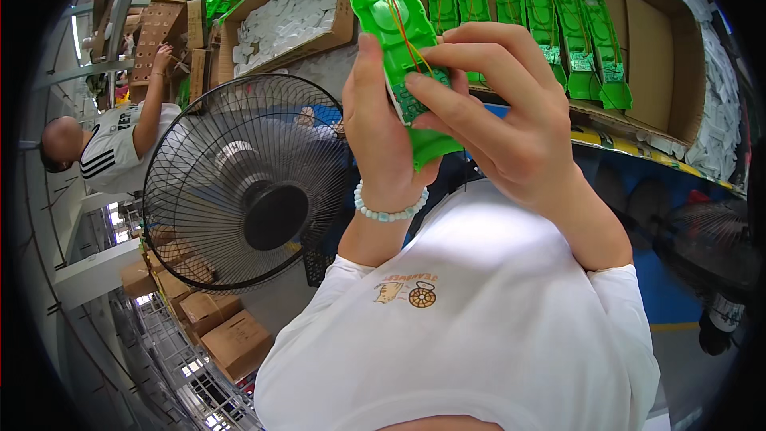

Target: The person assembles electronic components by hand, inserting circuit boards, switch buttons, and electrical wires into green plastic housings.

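Note:
My left hand (pixel 381 132) holds a bright green plastic housing (pixel 375 4) upright, thumb along its left edge. A small green circuit board (pixel 408 102) sits in the lower part of the housing, and red and yellow wires (pixel 401 28) run from it up toward a round whitish disc (pixel 388 12). My right hand (pixel 507 104) reaches across from the right, its fingers bent and pressed together on the wires by the board's upper edge. Exactly what lies under those fingertips is partly hidden.
Ahead, a cardboard box (pixel 650 56) holds several similar green housings (pixel 568 40) with boards and wires. Another box (pixel 279 52) contains many white plastic pieces (pixel 291 12). A large black fan (pixel 239 191) stands close on my left; beyond it is another person (pixel 120 140). Cartons (pixel 235 343) are stacked lower left.

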Demonstrator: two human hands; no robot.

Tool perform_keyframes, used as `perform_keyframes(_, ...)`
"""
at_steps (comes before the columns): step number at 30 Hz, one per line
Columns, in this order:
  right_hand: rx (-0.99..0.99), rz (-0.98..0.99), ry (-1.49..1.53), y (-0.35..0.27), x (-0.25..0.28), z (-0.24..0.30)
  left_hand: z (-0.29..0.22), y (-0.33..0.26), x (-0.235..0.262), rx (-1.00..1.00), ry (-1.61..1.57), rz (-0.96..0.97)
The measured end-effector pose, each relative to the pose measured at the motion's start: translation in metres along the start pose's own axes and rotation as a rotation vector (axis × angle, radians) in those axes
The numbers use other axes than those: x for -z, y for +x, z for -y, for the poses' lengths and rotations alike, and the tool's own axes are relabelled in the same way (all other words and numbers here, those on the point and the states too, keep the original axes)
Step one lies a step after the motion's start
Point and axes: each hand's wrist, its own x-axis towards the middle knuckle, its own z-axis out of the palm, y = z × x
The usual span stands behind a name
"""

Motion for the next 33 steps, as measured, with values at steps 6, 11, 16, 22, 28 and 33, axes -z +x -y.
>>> perform_keyframes(6, -0.023, -0.038, -0.045, -0.001, 0.001, 0.005, -0.002, -0.001, -0.006, -0.020, -0.040, 0.029)
perform_keyframes(11, -0.086, 0.017, -0.057, 0.002, 0.011, 0.001, -0.001, 0.003, -0.017, 0.030, -0.061, -0.057)
perform_keyframes(16, -0.239, 0.051, 0.147, 0.004, 0.013, -0.006, 0.001, 0.007, -0.013, 0.079, -0.106, -0.058)
perform_keyframes(22, -0.668, 0.024, 0.665, -0.007, 0.015, -0.013, 0.002, 0.014, -0.010, 0.014, 0.056, 0.144)
perform_keyframes(28, -0.823, 0.041, 0.971, -0.009, 0.011, -0.019, 0.002, 0.015, -0.017, -0.130, 0.363, 0.074)
perform_keyframes(33, -0.850, 0.054, 1.069, -0.008, 0.014, -0.021, -0.001, 0.010, -0.014, -0.096, 0.320, 0.134)
